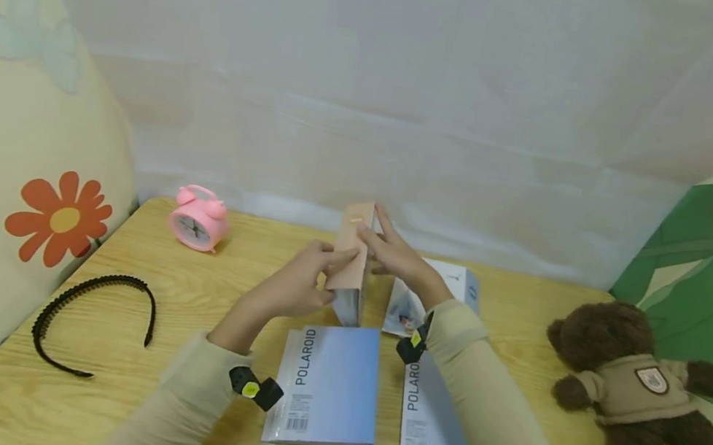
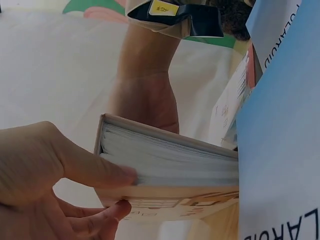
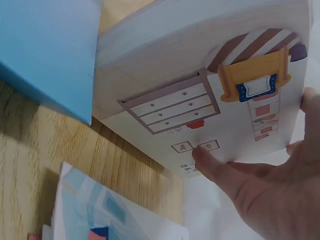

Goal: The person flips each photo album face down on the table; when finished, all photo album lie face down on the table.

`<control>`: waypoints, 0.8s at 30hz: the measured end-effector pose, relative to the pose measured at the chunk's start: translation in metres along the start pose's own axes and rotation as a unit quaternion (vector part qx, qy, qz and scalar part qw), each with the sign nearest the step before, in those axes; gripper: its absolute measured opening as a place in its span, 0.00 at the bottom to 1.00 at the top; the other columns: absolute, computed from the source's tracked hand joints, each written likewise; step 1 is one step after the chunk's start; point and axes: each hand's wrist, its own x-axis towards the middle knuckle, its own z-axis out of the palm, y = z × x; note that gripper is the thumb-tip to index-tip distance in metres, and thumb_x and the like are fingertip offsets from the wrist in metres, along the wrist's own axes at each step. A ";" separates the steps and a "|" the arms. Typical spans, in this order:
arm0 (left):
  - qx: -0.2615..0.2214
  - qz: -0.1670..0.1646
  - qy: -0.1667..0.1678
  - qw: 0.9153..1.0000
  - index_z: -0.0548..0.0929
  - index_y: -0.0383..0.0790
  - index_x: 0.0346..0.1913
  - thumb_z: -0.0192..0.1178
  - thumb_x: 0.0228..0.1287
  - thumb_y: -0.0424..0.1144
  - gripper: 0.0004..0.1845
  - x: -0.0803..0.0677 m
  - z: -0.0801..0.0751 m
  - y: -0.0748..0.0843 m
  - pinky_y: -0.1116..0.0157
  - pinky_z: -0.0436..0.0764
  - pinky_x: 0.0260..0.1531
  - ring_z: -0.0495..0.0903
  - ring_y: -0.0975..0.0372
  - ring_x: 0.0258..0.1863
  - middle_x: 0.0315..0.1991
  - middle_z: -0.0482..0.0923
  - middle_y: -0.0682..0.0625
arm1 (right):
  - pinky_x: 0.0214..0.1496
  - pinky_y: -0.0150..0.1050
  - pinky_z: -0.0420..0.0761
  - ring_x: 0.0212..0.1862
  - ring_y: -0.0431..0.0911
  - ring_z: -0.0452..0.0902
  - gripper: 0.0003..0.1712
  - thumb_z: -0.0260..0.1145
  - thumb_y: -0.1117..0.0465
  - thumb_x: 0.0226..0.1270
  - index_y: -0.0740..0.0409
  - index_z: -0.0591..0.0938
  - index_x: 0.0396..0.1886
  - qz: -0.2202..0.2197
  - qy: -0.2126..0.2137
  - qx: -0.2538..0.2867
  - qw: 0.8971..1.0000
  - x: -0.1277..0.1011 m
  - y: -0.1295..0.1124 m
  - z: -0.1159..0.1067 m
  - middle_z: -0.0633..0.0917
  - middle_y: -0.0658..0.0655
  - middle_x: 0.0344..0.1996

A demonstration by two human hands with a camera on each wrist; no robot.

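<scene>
i've got the book [image 1: 351, 266] upright, left hand [image 1: 296, 285] pinching its pages, right hand [image 1: 395, 256] flat against its cover; not yet laid down.

1. My head camera looks forward and down over the wooden desk [image 1: 202, 300], taking in both forearms and the wall at the far side.
2. My left wrist camera sits very near, facing up along my left hand [image 2: 45, 185] at the page edges of the standing book [image 2: 170, 165].
3. My right wrist camera looks up, close under that book's illustrated cover [image 3: 210, 100].
4. All three share the book.
</scene>
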 end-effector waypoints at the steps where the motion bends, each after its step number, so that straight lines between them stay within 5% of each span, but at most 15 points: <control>1: -0.004 -0.002 0.000 1.000 0.64 0.36 0.74 0.64 0.54 0.21 0.42 0.000 0.001 0.001 0.54 0.81 0.45 0.73 0.48 0.50 0.62 0.65 0.30 | 0.62 0.60 0.73 0.65 0.62 0.70 0.45 0.49 0.39 0.77 0.30 0.32 0.79 0.001 0.000 0.007 1.000 0.000 0.000 0.000 0.63 0.65 0.73; 8: -0.089 -0.034 0.005 0.995 0.45 0.38 0.79 0.74 0.51 0.29 0.58 0.002 0.012 -0.015 0.48 0.80 0.52 0.74 0.44 0.57 0.69 0.64 0.37 | 0.59 0.60 0.76 0.64 0.63 0.71 0.44 0.48 0.42 0.79 0.31 0.31 0.79 -0.007 -0.010 0.021 1.000 -0.002 0.003 -0.002 0.61 0.68 0.73; 11: -0.112 -0.056 -0.014 0.992 0.49 0.43 0.79 0.77 0.49 0.33 0.59 0.002 0.021 -0.027 0.47 0.77 0.55 0.74 0.46 0.58 0.67 0.67 0.40 | 0.59 0.60 0.76 0.65 0.64 0.70 0.44 0.48 0.42 0.79 0.31 0.31 0.79 -0.011 -0.014 0.016 1.000 -0.002 0.004 -0.002 0.60 0.68 0.74; 16: -0.147 -0.045 -0.040 0.987 0.58 0.43 0.76 0.78 0.48 0.36 0.53 0.006 0.040 -0.040 0.45 0.74 0.59 0.74 0.46 0.59 0.65 0.71 0.41 | 0.58 0.58 0.77 0.65 0.63 0.71 0.43 0.48 0.42 0.79 0.30 0.32 0.79 -0.005 -0.011 0.015 1.000 -0.001 0.005 -0.001 0.63 0.67 0.73; 24: -0.147 -0.093 -0.016 0.985 0.64 0.40 0.72 0.79 0.46 0.34 0.49 0.009 0.054 -0.039 0.44 0.75 0.57 0.76 0.45 0.56 0.61 0.74 0.39 | 0.58 0.55 0.79 0.60 0.62 0.75 0.43 0.49 0.42 0.78 0.28 0.34 0.79 -0.001 -0.017 0.043 0.999 -0.001 0.005 -0.001 0.64 0.67 0.72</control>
